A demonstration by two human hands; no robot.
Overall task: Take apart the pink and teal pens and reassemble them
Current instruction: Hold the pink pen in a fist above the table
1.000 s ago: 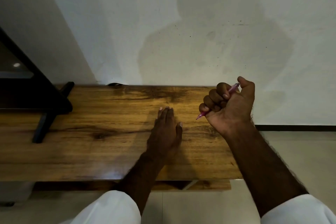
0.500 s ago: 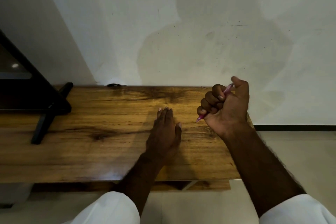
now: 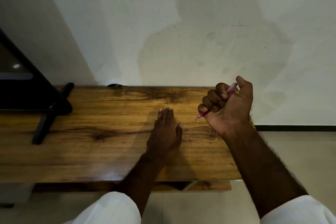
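**A:** Your right hand (image 3: 228,105) is clenched in a fist around the pink pen (image 3: 230,90), held over the wooden table (image 3: 91,132).

**B:** Yes, and the pen crosses your fist at a slant. Its top sticks out above the grip, beside your thumb. Its tip sticks out below the grip, by your little finger, pointing down and left.

**A:** Your left hand (image 3: 166,132) lies flat on the table, fingers straight and together, holding nothing.

**B:** It sits down and left of the grip, near the pen's tip but apart from it.
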